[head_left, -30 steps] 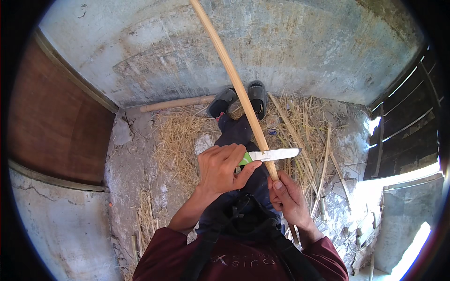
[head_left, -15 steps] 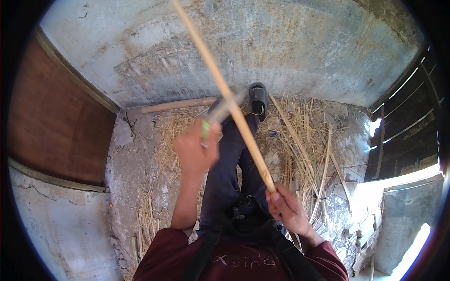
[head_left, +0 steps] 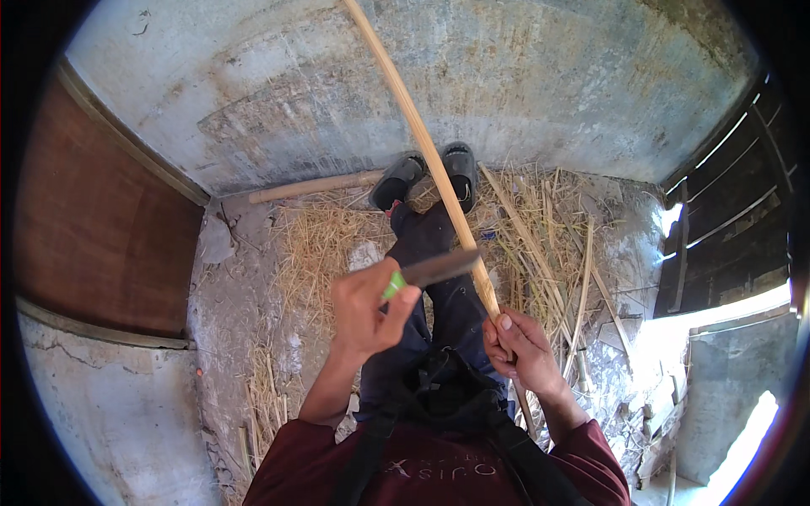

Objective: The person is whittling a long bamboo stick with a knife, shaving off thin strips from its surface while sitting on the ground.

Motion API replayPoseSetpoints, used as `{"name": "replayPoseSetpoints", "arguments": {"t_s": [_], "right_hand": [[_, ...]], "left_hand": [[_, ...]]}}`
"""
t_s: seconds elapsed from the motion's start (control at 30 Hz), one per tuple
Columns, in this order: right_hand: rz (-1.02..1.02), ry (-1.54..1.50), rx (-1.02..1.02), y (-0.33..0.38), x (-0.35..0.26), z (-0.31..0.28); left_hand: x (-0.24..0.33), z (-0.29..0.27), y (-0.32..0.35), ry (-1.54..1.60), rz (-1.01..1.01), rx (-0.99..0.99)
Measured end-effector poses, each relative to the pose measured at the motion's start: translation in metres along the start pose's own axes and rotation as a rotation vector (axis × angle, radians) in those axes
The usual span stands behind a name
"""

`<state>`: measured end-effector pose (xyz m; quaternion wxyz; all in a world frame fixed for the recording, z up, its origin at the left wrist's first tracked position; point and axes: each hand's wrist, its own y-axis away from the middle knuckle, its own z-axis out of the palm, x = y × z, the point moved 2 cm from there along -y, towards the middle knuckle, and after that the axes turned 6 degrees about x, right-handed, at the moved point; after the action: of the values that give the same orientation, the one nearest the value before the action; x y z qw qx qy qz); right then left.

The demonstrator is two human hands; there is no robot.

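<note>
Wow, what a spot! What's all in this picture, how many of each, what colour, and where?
Knife: one, green handle, grey blade, in the left hand, blade over the long pole
Long wooden pole: one, pale tan, slanting up from the right hand
Floor pole: one, tan, lying near the far wall
Wooden strips: several, tan, floor at right
Straw: uncountable, yellowish, scattered on the floor
Far wall: one, stained grey, ahead
Panel: one, brown, left
Slatted boards: several, dark, right
Shoes: two, dark grey, by the far wall
Trousers: one pair, dark blue, centre
Shirt: one, maroon, bottom
Left hand: one, around the handle
Right hand: one, gripping the long pole's near end
</note>
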<state>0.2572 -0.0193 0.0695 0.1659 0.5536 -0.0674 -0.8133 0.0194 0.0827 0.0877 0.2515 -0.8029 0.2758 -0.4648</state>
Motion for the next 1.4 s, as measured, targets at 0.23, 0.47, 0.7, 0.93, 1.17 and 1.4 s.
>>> {"name": "replayPoseSetpoints", "arguments": {"t_s": [0.23,0.47,0.7,0.93,1.17,1.4], "right_hand": [[0.01,-0.009,-0.073,-0.002,-0.001,0.009],[0.016,-0.024,-0.092,0.002,-0.005,0.011],[0.005,0.016,-0.075,0.005,-0.004,0.012],[0.019,-0.041,-0.109,0.009,-0.005,0.011],[0.025,-0.044,-0.062,0.01,-0.005,0.009],[-0.006,0.009,-0.031,0.014,-0.005,0.009]], "left_hand": [[0.005,0.014,0.007,-0.012,0.099,-0.084],[-0.001,0.025,0.015,0.019,0.144,-0.129],[-0.002,0.028,0.013,0.055,0.18,-0.102],[0.003,0.029,0.006,-0.008,0.221,-0.061],[0.004,0.028,-0.001,-0.056,0.239,-0.045],[0.006,0.023,-0.011,-0.1,0.242,-0.049]]}}
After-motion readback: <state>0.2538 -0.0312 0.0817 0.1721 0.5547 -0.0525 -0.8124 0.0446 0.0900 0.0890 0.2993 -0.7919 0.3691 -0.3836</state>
